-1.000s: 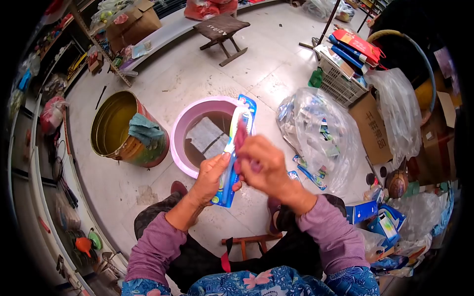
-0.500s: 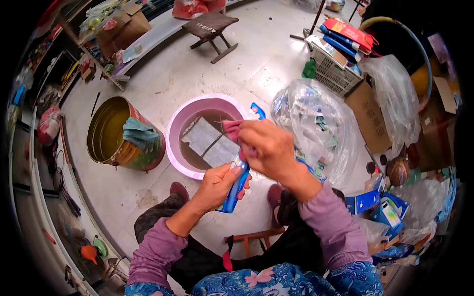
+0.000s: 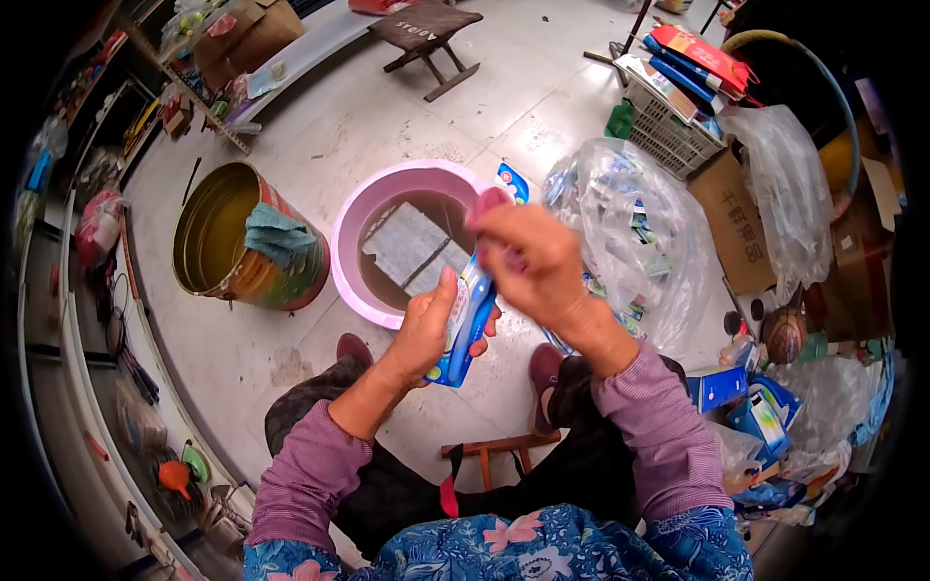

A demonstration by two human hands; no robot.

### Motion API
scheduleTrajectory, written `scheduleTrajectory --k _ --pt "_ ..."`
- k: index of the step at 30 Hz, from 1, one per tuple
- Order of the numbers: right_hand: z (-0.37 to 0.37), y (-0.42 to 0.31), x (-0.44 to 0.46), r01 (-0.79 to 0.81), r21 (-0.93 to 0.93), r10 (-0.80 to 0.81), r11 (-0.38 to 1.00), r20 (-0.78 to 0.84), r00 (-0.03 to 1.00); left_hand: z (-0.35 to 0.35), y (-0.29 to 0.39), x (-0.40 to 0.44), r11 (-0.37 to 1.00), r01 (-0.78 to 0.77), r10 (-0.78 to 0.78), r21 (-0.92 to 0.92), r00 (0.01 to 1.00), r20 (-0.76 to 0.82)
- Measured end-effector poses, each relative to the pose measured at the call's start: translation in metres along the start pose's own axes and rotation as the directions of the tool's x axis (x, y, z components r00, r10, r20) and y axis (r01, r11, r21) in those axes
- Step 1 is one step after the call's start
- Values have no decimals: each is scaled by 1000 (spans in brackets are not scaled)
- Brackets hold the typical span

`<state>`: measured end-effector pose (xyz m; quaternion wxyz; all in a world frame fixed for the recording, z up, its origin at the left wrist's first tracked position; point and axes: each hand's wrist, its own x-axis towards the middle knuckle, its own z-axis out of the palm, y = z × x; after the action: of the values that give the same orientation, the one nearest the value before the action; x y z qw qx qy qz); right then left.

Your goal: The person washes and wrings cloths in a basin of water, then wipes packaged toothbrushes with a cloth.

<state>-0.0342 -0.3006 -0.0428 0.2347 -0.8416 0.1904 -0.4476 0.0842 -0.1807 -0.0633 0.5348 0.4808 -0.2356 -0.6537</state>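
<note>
My left hand [image 3: 422, 334] is closed around the lower part of a long blue-and-white blister pack [image 3: 470, 329], which looks like a toothbrush pack and is tilted upward. Bunched in my right hand [image 3: 539, 254] is a pink cloth [image 3: 487, 205], by the pack's upper part; the hand is slightly blurred, and it hides much of the pack's middle. Behind my hands stands a pink basin [image 3: 343, 237] with murky water. A pale greyish rectangular piece [image 3: 407, 244] lies in the basin.
Left of the basin is a metal bucket [image 3: 310, 271] with a teal cloth [image 3: 278, 234] over its rim. A clear plastic bag [image 3: 668, 232] of small packs sits to the right. Beyond are a folding stool [image 3: 426, 27], a white crate [image 3: 668, 131] and a cardboard box [image 3: 734, 228].
My right hand with the pink cloth has moved up and slightly right. The left hand and pack have shifted slightly up, and the camera view has moved a little.
</note>
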Motion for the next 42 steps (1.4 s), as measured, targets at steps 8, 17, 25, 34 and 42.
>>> scheduleTrajectory --k 8,17,25,34,42 --pt "-7 22 3 -53 -201 40 978 -68 997 0 -20 -8 975 39 -48 220 998 36" --pt "-54 36 26 -578 400 637 711 -19 771 -11 1 -11 891 -69 -42 449 971 234" --pt "-30 -2 11 -436 268 329 859 363 872 -28 -31 -7 131 -434 276 892 880 387" --pt "-29 24 13 -509 581 650 636 -46 759 -17 0 6 989 143 -144 -47 990 -13" --pt "31 -34 -27 -119 146 78 982 257 963 -26 -11 21 985 -76 41 -154 975 -216"
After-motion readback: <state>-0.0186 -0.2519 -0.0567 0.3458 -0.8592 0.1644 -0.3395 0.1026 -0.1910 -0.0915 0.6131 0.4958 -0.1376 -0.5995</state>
